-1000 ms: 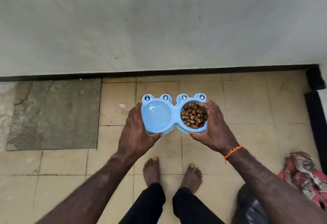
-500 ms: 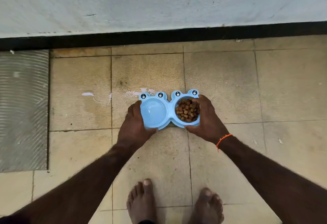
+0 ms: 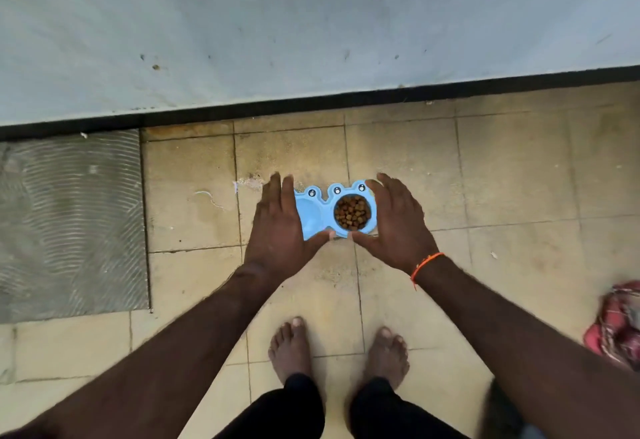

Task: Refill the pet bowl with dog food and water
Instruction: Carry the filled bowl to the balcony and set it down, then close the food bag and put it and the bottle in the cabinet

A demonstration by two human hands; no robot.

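Bare feet (image 3: 337, 348) planted on the tiled floor (image 3: 519, 178), a person leans over a blue two-cup pet bowl (image 3: 323, 208) that sits flat on the tiles a short way in front of the toes and well short of the wall (image 3: 311, 22) beyond. The left hand (image 3: 277, 227) hangs over the bowl's left cup, fingers straight and spread, hiding most of that cup, so whether it holds water cannot be told here. The right hand (image 3: 394, 223), an orange thread at its wrist, flanks the bowl's right end, its grip likewise open and holding nothing. The right cup is filled with brown dog food (image 3: 352, 212). By the look of it the food step is done and the bowl set down; only the water remains unconfirmed
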